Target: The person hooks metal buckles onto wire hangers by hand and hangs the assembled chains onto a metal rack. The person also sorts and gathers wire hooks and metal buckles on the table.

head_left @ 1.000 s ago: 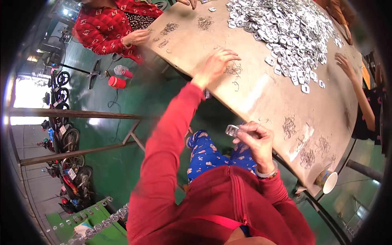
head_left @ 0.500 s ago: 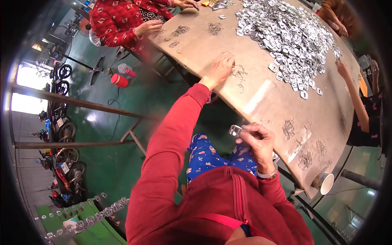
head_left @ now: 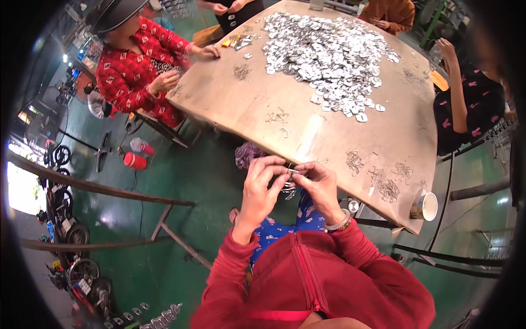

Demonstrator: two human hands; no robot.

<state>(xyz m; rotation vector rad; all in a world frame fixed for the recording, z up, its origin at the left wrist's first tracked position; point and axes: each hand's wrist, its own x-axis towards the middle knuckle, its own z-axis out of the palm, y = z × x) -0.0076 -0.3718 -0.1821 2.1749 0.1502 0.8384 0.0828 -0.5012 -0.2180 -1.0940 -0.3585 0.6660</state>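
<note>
My left hand and my right hand meet just off the table's near edge, fingertips almost touching. The right fingers pinch a small flat metal buckle, seen nearly edge-on. Against it, the left thumb and fingers are closed on what looks like a thin wire piece, mostly hidden by the fingertips. Beyond the hands lies a small scatter of bent wire pieces. More wire clumps sit to the right. A large heap of metal buckles covers the table's far middle.
The brown-topped table has a paper cup at its right corner. A person in a red patterned shirt sits left; other people work at the far and right sides. A red container stands on the floor; a metal rail crosses at left.
My left hand has left the wire scatter on the table and come back to my right hand. The buckle has turned edge-on between them. The view has shifted, showing more of the table's far side.
</note>
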